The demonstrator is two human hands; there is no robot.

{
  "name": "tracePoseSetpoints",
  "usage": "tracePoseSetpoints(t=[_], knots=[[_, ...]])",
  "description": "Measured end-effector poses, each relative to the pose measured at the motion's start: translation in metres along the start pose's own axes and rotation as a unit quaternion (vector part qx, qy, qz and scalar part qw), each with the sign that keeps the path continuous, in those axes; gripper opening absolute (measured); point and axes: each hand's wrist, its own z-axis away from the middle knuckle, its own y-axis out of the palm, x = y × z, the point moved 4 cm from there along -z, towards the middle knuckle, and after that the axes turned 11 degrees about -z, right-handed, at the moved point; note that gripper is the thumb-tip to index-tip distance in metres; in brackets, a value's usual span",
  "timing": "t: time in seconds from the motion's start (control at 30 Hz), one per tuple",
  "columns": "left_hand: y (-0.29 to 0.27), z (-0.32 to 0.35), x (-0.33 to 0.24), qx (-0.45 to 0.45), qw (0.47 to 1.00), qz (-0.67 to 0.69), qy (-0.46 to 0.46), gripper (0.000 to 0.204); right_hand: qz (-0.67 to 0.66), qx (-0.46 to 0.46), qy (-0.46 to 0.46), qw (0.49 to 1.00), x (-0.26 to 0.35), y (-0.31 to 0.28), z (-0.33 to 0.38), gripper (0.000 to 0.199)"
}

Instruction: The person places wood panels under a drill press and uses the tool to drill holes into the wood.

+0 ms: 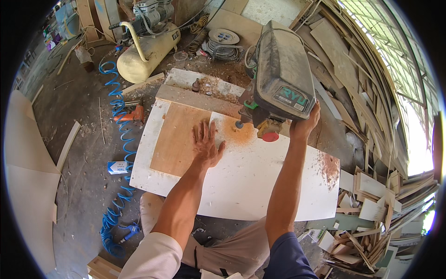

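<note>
A drill press [285, 69] with a dusty black housing stands over a large white board [260, 186]. My right hand [305, 124] is closed around the right side of its head, below the front of the housing; what exactly the fingers wrap is partly hidden. A red round button [270, 136] sits on the head's front. Orange-brown sawdust [239, 132] is spread on the white surface around the drill's lower end. My left hand [206, 145] lies flat with fingers spread, across the right edge of a brown plywood sheet [174, 139] and the white surface beside it.
A cream air compressor [146, 56] and a cable reel [224, 37] stand at the back. A coiled blue air hose [124, 135] runs down the left, near an orange power tool [137, 114] and a blue air gun [131, 231]. Wood offcuts [371, 200] pile up at right.
</note>
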Motion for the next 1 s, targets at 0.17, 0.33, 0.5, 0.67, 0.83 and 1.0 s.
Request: tracePoseSetpoints(t=[0.17,0.33,0.5,0.67,0.83,1.0], knots=[[-0.0016,-0.0005,-0.0008,0.02,1.0,-0.006,0.001,0.088,-0.004,0.004,0.005,1.0,0.0,-0.0018,0.0004,0.02],[-0.0042,0.0,-0.001,0.033,0.999,-0.01,0.0,0.088,-0.008,0.008,0.007,1.0,-0.0002,-0.002,0.001,0.019],[-0.0027,-0.0004,-0.0009,0.033,0.999,-0.014,0.0,0.088,-0.007,0.019,0.004,1.0,-0.0007,-0.0048,0.0009,0.02],[-0.0027,-0.0006,-0.001,0.031,0.999,-0.009,0.001,0.088,-0.009,0.037,-0.002,0.999,0.0,-0.0044,0.0008,0.02],[-0.0008,-0.0005,0.0,0.02,1.0,-0.011,-0.004,0.089,-0.006,0.036,-0.003,0.999,0.0006,-0.003,0.003,0.02],[-0.0005,0.0001,-0.0006,0.013,1.0,-0.015,-0.002,0.088,-0.008,0.035,-0.004,0.999,0.0015,-0.0026,0.0034,0.019]])
